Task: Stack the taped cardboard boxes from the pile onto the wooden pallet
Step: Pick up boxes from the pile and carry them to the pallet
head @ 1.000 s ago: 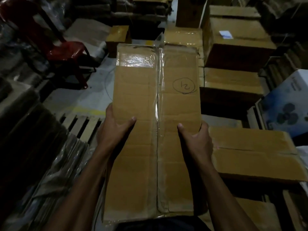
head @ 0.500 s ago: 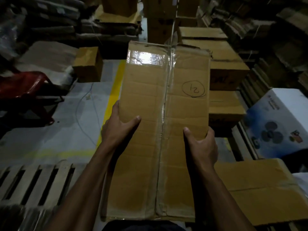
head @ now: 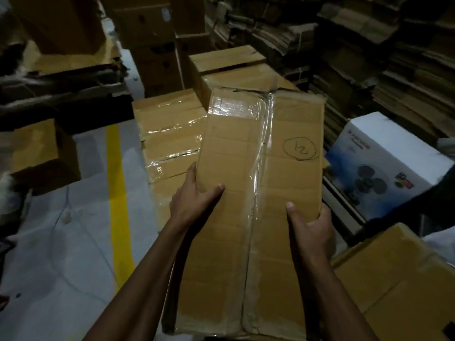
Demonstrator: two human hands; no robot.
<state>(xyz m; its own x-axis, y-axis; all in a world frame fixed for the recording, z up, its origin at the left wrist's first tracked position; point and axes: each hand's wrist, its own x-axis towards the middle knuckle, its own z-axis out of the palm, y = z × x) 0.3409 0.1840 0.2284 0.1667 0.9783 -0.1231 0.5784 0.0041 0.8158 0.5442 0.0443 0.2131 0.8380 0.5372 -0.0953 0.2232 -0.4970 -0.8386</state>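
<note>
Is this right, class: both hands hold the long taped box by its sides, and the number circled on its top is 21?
Not quite. The head view shows the left hand and right hand gripping the sides of the long taped box, but the circled number reads 12, not 21.

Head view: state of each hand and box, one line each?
left hand: grips the carried box's left edge, thumb on top
right hand: grips its right edge, thumb on top
carried box: taped shut, marked 12, held up
stacked boxes: taped shut, lying beside the yellow floor line
white printed box: closed
</note>
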